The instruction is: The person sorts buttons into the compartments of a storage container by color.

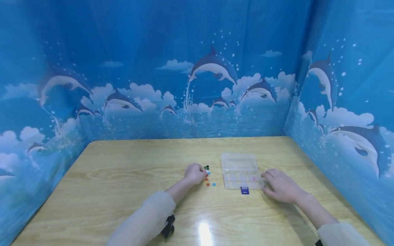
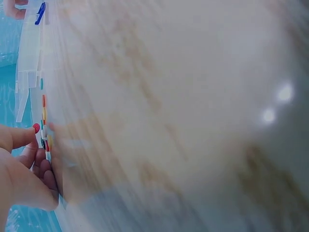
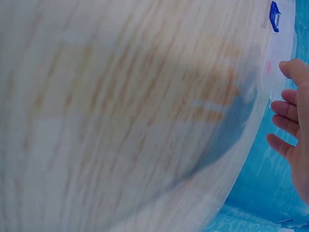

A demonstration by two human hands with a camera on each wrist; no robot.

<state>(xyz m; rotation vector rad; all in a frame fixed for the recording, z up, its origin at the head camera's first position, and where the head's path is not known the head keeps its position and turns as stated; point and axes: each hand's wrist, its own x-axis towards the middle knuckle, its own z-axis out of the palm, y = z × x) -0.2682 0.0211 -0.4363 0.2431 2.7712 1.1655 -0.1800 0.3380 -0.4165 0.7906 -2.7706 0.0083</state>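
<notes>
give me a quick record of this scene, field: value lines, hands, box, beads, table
left hand: fingers curled at the beads, a red bead pinched at the fingertips in the left wrist view
right hand: flat on the table, fingers straight, at the box's right edge
box: clear, compartmented, lid open, blue latch at front; something pink in one compartment
beads: small loose cluster, green, blue, red, left of the box
table: light wood

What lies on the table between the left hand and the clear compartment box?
In the head view, small coloured beads lie scattered between the left hand and the clear compartment box; otherwise bare wooden table.
</notes>
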